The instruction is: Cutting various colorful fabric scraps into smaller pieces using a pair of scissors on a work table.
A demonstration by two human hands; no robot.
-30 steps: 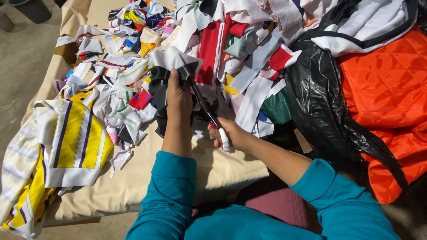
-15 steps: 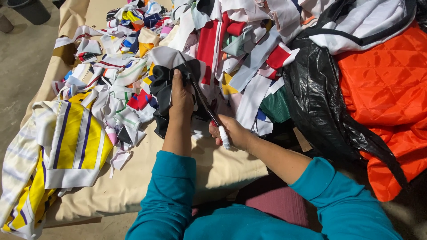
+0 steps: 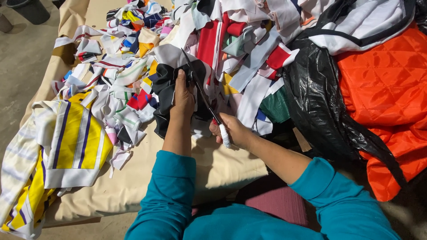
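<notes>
Scissors run from the right hand, which is closed around their white-wrapped handle, up and left into a black fabric piece. The blade tips are lost among the folds, so whether they are parted is hard to make out. The left hand is clamped on that black piece, just left of the blades, with fingers curled over its edge and mostly hidden. Both arms wear teal sleeves, and the person's body is cut off at the near edge.

Far beyond the hands lies a heap of fabric scraps in red, white, grey and yellow, running out of view at the far edge. At the near left a yellow and white striped garment hangs partly off the tan cloth-covered table. To the right, a black plastic bag lies against an orange quilted fabric, whose right side is cut off. Bare concrete floor shows at the far left, with a dark bin only partly visible.
</notes>
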